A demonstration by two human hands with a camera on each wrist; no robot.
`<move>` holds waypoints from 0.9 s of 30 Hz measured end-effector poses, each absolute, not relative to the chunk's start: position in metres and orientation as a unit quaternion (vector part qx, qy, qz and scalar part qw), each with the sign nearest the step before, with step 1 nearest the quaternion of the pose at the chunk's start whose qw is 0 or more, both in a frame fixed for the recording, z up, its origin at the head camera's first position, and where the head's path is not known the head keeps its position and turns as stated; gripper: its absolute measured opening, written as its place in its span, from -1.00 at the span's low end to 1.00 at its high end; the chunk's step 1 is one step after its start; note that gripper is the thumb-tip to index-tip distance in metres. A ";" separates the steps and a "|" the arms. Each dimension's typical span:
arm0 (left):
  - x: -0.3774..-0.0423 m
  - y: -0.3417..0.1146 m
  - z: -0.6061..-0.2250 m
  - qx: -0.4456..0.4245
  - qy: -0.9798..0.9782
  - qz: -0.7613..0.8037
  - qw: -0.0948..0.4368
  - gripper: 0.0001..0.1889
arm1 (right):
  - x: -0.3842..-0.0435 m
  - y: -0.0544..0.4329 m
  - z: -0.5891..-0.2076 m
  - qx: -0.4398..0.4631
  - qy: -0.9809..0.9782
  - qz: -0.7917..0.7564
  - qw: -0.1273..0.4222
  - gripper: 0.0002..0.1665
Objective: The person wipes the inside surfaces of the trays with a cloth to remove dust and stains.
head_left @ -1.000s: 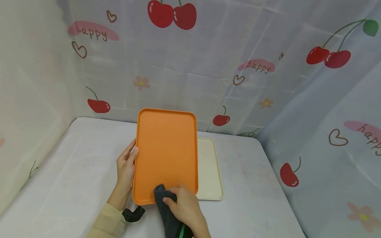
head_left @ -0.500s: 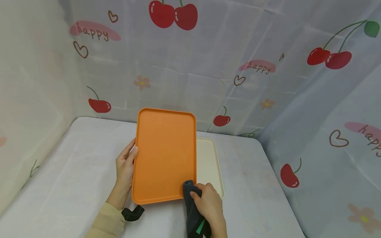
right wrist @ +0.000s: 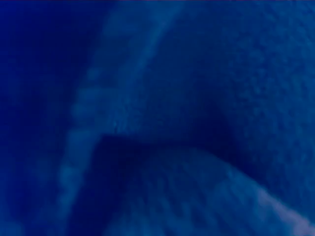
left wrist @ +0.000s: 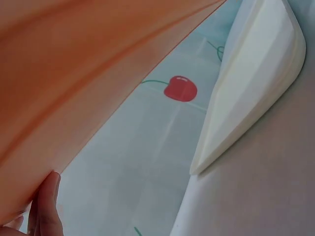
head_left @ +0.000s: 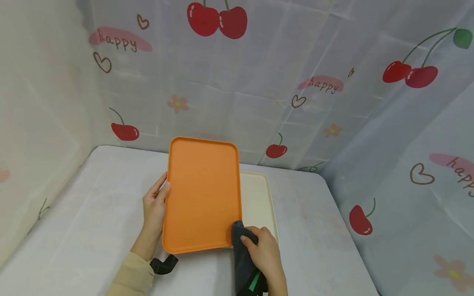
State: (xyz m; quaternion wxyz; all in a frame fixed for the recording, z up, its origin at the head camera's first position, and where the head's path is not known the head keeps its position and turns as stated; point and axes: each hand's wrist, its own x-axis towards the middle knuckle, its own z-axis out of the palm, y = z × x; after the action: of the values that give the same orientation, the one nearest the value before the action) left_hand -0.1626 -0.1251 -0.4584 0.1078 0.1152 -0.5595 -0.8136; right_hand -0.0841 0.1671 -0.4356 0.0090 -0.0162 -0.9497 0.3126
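An orange rectangular tray [head_left: 201, 195] is held up off the table, its flat inner face toward the head camera. My left hand [head_left: 154, 205] grips its left edge; the left wrist view shows fingers [left wrist: 48, 204] against the tray's underside [left wrist: 74, 98]. In my right hand [head_left: 263, 248] is a dark grey cloth [head_left: 242, 255] with a green stripe, pinched between thumb and fingers. The cloth's top overlaps the tray's lower right corner. Dark, blurred cloth fabric [right wrist: 197, 98] fills the right wrist view, hiding the hand there.
A cream tray [head_left: 258, 201] lies on the white-covered table [head_left: 303, 230], partly hidden behind the orange one. Curtains [head_left: 229, 82] printed with cherries hang behind and at both sides. A black device [head_left: 164, 264] sits at the left wrist.
My right hand has slid the cloth rightward along the tray's lower edge to its right corner, then slightly up. The orange tray has shifted a little left.
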 end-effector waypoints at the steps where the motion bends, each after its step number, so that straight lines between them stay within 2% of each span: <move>1: -0.163 -0.127 -0.458 0.119 -0.562 -0.812 0.103 -0.52 | -0.085 0.171 -0.435 -0.020 -0.947 0.321 0.012 -0.67; 8: -0.168 -0.152 -0.461 0.162 -0.561 -0.808 0.076 -0.46 | -0.101 0.221 -0.431 -0.076 -0.942 0.324 0.048 -0.64; 12: -0.169 -0.173 -0.466 0.177 -0.552 -0.811 0.072 -0.42 | -0.115 0.262 -0.431 -0.102 -0.941 0.317 0.050 -0.57; 21: -0.171 -0.208 -0.484 0.193 -0.566 -0.799 0.060 -0.38 | -0.147 0.336 -0.444 -0.116 -0.945 0.307 -0.004 -0.45; 27: -0.177 -0.216 -0.495 0.193 -0.582 -0.790 0.023 -0.34 | -0.161 0.361 -0.456 -0.096 -0.938 0.332 -0.029 -0.43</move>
State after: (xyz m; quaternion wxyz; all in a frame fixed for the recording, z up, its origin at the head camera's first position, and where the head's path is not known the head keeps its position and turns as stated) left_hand -0.1771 -0.2164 -0.4952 0.0231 0.1927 -0.5816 -0.7900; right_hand -0.1606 0.3608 -0.4558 -0.0287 -0.0964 -0.9380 0.3316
